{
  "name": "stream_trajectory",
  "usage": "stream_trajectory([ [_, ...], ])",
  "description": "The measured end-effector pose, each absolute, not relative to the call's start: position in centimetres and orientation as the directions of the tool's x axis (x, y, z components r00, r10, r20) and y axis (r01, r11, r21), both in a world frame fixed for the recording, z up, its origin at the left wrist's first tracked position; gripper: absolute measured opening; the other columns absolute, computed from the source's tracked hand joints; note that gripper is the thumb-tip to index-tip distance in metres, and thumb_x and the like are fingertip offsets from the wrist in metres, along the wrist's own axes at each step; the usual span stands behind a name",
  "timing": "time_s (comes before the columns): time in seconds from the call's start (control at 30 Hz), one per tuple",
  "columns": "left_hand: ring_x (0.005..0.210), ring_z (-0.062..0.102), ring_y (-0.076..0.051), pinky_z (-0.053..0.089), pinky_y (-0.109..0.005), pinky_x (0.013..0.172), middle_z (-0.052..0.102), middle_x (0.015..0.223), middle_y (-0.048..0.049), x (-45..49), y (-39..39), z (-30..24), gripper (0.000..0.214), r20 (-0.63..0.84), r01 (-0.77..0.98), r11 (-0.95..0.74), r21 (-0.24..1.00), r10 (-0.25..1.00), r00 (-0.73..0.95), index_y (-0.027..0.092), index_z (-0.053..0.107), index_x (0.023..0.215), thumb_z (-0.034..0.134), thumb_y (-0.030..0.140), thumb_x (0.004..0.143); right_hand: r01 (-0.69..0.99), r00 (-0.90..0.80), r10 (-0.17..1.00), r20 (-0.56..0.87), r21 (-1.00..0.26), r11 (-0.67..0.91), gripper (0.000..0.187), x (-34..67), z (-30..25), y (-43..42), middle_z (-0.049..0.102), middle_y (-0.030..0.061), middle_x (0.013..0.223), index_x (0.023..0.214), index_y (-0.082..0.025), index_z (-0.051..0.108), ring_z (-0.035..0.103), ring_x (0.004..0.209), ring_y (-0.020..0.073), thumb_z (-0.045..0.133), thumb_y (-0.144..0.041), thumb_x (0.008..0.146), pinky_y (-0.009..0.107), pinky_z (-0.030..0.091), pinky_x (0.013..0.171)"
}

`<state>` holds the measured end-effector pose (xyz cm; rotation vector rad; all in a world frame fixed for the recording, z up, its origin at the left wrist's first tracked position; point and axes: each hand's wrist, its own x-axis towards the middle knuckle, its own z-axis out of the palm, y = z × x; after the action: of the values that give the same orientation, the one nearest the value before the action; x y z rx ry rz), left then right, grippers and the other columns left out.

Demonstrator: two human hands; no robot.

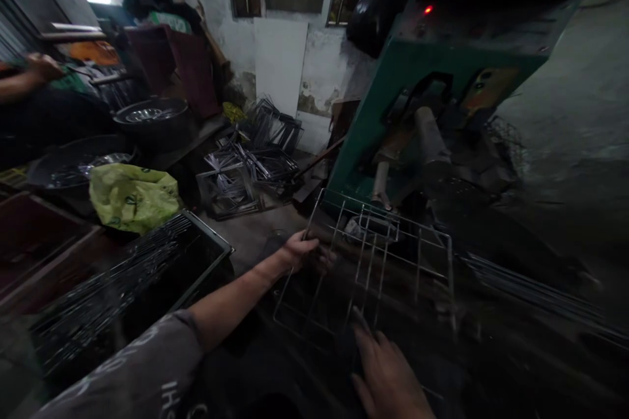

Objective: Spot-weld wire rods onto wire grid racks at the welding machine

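A square wire grid frame [388, 255] lies in front of a green machine [417, 85]. My left hand [304, 252] is closed round the frame's left edge. My right hand [388, 373] rests low at the frame's near edge, fingers stretched toward the wires and touching them. The machine's arm and electrode [422, 137] reach down over the far part of the frame. A red lamp [428, 10] glows on the machine.
A dark bin of straight wire rods [128, 281] stands at my left. Behind it lie a yellow-green bag [132, 196], metal bowls [152, 114] and a heap of finished wire frames [250, 157]. Another person's arm [29, 75] shows at far left.
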<state>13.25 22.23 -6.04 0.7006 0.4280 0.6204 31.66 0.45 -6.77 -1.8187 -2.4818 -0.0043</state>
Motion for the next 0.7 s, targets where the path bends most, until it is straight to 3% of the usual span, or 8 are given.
stream_trajectory([
  [0.37, 0.071, 0.069, -0.029, 0.052, -0.038, 0.058, 0.069, 0.084, -0.0174, 13.8, 22.4, -6.5, 0.039, -0.154, -0.369, 0.613, 0.698, 0.633, 0.759, 0.014, 0.049, 0.107, 0.066, 0.034, 0.078, 0.956, -0.279, 0.957, 0.084, -0.073, 0.285, 0.071, 32.3, -6.9, 0.0, 0.051, 0.0097, 0.133, 0.139, -0.020, 0.035, 0.059, 0.099, 0.0284, 0.049, -0.011, 0.069, 0.041, 0.049, 0.083],
  [0.6, 0.071, 0.068, -0.029, 0.051, -0.037, 0.058, 0.069, 0.084, -0.0181, 14.3, 23.1, -6.5, 0.040, -0.132, -0.424, 0.602, 0.676, 0.665, 0.735, 0.013, 0.048, 0.107, 0.067, 0.033, 0.077, 0.955, -0.282, 0.958, 0.056, -0.082, 0.286, 0.069, 32.9, -6.0, 1.1, 0.046, 0.0113, 0.138, 0.139, -0.019, 0.032, 0.058, 0.104, 0.0287, 0.046, -0.014, 0.072, 0.042, 0.049, 0.084],
  [0.7, 0.072, 0.068, -0.028, 0.052, -0.037, 0.058, 0.069, 0.085, -0.0178, 15.1, 24.0, -6.4, 0.037, -0.111, -0.435, 0.592, 0.679, 0.667, 0.736, 0.013, 0.051, 0.106, 0.066, 0.031, 0.077, 0.967, -0.245, 0.969, 0.033, -0.066, 0.246, 0.068, 33.6, -5.5, 2.1, 0.051, 0.0120, 0.133, 0.138, -0.018, 0.035, 0.055, 0.110, 0.0290, 0.046, -0.014, 0.071, 0.042, 0.047, 0.088],
])
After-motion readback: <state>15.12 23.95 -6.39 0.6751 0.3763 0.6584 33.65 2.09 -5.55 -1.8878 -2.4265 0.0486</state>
